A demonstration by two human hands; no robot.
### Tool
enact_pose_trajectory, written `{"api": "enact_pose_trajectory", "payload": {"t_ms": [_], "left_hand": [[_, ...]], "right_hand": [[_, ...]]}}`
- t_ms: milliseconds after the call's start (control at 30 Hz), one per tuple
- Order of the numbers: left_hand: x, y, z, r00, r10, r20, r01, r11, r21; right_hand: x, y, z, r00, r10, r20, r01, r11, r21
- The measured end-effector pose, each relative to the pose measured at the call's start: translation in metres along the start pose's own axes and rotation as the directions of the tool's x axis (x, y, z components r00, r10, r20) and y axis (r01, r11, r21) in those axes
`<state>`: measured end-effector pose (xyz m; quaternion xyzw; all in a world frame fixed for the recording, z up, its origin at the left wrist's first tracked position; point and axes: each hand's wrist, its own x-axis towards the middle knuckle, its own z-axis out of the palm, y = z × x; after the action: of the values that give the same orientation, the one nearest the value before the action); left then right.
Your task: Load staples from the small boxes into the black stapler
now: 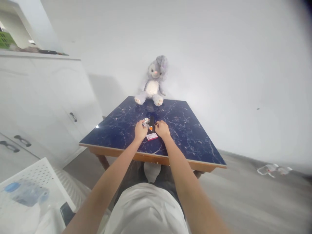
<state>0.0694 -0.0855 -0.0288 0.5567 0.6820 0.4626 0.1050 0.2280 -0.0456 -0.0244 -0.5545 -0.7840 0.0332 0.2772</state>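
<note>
My left hand (140,130) is closed, its fingertips pinched at a small pale piece too small to name. Just beyond those fingers lies a small white printed packet (146,120). Between my hands is a flat black item (151,122) with an orange patch at its near end; its kind is unclear. My right hand (162,128) has its fingers curled in at the right side of this black item, and whatever they grip is hidden. Nearer to me, a small white box with a red-pink edge (152,136) lies flat on the dark blue marbled table (190,136).
A grey plush rabbit (152,87) sits at the table's back edge against the wall. White cabinets (44,104) stand at left. A white perforated rack (41,169) holding clear plastic is at lower left. Clear plastic packaging (274,169) lies on the floor at right.
</note>
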Motion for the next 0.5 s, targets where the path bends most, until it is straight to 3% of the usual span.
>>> {"api": "enact_pose_trajectory", "payload": {"t_ms": [500], "left_hand": [[-0.002,-0.011,-0.003,0.993,0.059,0.107,-0.059,0.998,-0.008]], "right_hand": [[0.0,0.006,0.004,1.0,-0.004,0.002,0.004,1.0,-0.007]]}}
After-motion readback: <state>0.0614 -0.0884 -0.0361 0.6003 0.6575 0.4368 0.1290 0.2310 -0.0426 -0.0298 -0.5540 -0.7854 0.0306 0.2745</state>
